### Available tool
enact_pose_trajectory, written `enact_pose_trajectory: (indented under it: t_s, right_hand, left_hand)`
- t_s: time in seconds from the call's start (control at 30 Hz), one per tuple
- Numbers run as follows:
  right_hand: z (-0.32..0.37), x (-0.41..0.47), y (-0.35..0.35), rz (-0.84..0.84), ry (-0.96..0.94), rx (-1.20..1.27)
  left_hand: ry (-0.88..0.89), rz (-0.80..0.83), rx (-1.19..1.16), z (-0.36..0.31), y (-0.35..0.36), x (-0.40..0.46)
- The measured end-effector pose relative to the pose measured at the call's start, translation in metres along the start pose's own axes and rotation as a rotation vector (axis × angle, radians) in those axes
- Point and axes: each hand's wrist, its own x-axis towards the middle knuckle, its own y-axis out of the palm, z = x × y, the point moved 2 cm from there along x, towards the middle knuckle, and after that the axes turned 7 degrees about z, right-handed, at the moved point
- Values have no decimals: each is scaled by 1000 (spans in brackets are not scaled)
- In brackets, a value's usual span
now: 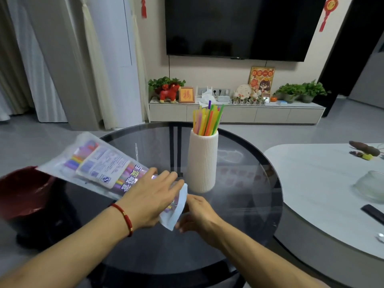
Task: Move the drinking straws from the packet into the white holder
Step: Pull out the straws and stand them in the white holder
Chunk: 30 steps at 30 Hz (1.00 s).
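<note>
A clear plastic packet (97,163) of coloured drinking straws lies slanted across the left side of the round glass table (249,204). My left hand (149,196) presses down on the packet near its open lower end. My right hand (197,213) pinches the packet's white open edge just below. The ribbed white holder (202,161) stands upright in the table's middle, close behind my hands. Several coloured straws (207,119) stick up out of it.
A dark red bin (27,192) sits at the left, beside the table. A white low table (322,183) at the right carries a glass dish (371,187) and a dark remote (373,213). A TV cabinet with plants stands behind.
</note>
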Motion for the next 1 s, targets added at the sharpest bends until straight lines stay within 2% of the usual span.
enact_pose_trajectory:
  t_s: [0.13, 0.37, 0.53, 0.67, 0.83, 1.0]
  right_hand:
    - [0, 2, -1, 17, 12, 141]
    - [-7, 5, -15, -164, -87, -6]
    - [2, 0, -24, -292, -300, -284]
    - [15, -3, -25, -284, -448, -471]
    - [28, -10, -49, -310, -390, -339]
    - [34, -21, -75, -304, -374, -280]
  left_hand:
    - [-51, 15, 48, 2, 6, -2]
    - [-144, 63, -84, 5, 38, -14]
    - [-155, 115, -330, 8, 51, -18]
    - [-129, 111, -488, 8, 48, -22]
    - [-181, 110, -497, 18, 51, -28]
    - [-177, 238, -535, 26, 57, -30]
